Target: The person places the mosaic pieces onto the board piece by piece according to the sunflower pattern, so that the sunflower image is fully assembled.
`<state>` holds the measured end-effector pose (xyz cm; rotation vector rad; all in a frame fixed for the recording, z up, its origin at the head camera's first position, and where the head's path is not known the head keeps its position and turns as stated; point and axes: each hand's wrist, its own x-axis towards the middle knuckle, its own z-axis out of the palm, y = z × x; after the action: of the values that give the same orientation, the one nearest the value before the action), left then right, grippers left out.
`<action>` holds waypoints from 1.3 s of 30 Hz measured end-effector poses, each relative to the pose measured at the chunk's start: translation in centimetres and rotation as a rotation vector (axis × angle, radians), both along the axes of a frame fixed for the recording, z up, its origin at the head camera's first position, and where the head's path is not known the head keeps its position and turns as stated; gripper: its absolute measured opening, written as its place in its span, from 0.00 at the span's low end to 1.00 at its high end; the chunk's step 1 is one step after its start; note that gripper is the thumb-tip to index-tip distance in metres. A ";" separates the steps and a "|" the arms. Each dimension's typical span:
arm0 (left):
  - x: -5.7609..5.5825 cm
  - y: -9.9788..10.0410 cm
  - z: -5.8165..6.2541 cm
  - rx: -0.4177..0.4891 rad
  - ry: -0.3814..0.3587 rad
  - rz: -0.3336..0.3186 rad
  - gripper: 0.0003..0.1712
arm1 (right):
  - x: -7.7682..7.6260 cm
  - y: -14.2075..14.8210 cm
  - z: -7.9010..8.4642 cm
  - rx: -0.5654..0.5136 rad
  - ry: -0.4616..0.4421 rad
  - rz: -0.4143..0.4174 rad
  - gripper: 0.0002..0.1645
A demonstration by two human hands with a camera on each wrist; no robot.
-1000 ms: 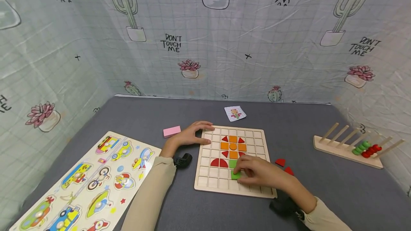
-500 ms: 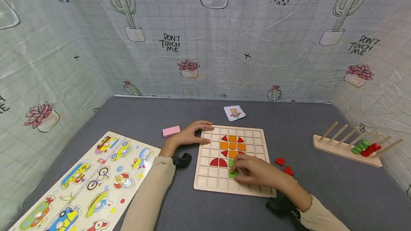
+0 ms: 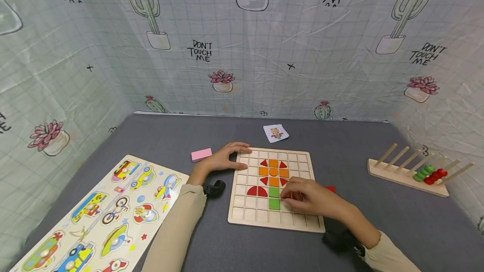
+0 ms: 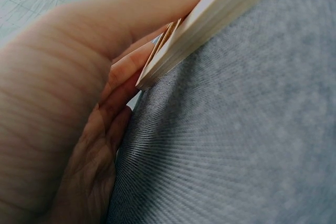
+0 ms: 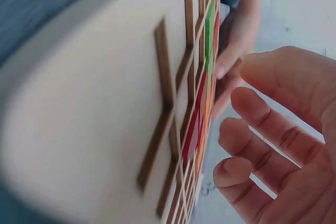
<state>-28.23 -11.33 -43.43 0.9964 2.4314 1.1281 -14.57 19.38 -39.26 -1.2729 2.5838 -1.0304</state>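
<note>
A square wooden grid board (image 3: 242, 213) carries coloured pieces in its cells. Orange squares (image 3: 274, 163) form a cross round an orange circle (image 3: 274, 172), with red triangles (image 3: 264, 163) at its corners. Below sit two green squares (image 3: 274, 204) in one column, and two red quarter-circles (image 3: 257, 191) to their left. My right hand (image 3: 311, 196) hovers just right of the green squares; in the right wrist view its loosely bent fingers (image 5: 268, 124) hold nothing. My left hand (image 3: 223, 157) rests at the board's upper left corner, thumb (image 4: 152, 6) on the border, fingers along the far edge.
A patterned card (image 3: 276, 133) lies beyond the board, a pink block (image 3: 201, 155) near my left hand. A red piece (image 3: 330, 189) shows behind my right hand. A vehicle puzzle board (image 3: 98, 217) lies left; a peg stand with beads (image 3: 408, 178) stands right.
My right hand has let go of the lower green square, which now lies flat below the other, and moved slightly right. My left hand stays at the board's corner.
</note>
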 end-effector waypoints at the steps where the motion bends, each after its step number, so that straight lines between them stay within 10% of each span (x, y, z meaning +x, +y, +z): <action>1: 0.0 0.0 0.0 -0.003 -0.002 0.001 0.31 | 0.0 0.3 0.0 -0.010 0.001 -0.002 0.07; 18: 0.3 0.0 0.0 -0.011 -0.011 -0.005 0.32 | 0.4 6.1 -0.6 -0.123 0.106 -0.109 0.13; 39: 0.3 -0.4 0.0 0.002 -0.008 -0.010 0.31 | 0.1 9.9 -1.1 0.035 0.091 -0.144 0.14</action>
<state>-27.95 -11.76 -43.48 1.0015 2.4167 1.1299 -14.48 29.31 -40.41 -1.1670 2.7850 -0.9660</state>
